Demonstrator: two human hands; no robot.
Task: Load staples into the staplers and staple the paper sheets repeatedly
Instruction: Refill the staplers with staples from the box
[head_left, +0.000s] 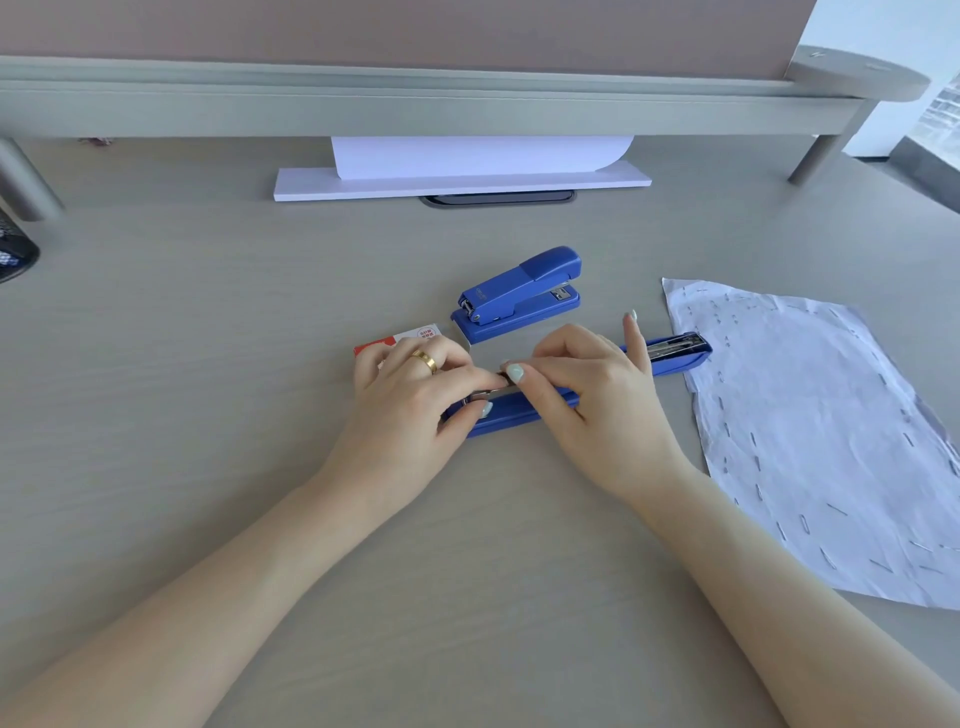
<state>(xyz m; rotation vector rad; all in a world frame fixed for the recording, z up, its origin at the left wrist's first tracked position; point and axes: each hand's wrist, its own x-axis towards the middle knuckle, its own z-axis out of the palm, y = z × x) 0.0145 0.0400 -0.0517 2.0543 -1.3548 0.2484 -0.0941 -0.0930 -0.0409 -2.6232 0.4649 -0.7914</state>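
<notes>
Head view: we are pinching a silvery staple strip (496, 383) with both hands, left hand (410, 379) and right hand (582, 384), over the opened blue plastic stapler (524, 408), probably to seat it; the stapled white paper sheet (821, 441) is lying right of this stapler.

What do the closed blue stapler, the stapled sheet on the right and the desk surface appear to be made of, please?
The closed stapler looks like smooth blue plastic, evenly coloured with a soft sheen; silvery, probably metal, parts show at its mouth. The stapled sheet is thin white paper, crinkled and dotted with small metal staples. The desk shows a pale matte wood-grain pattern, likely laminate rather than solid wood, though that is uncertain.
</notes>
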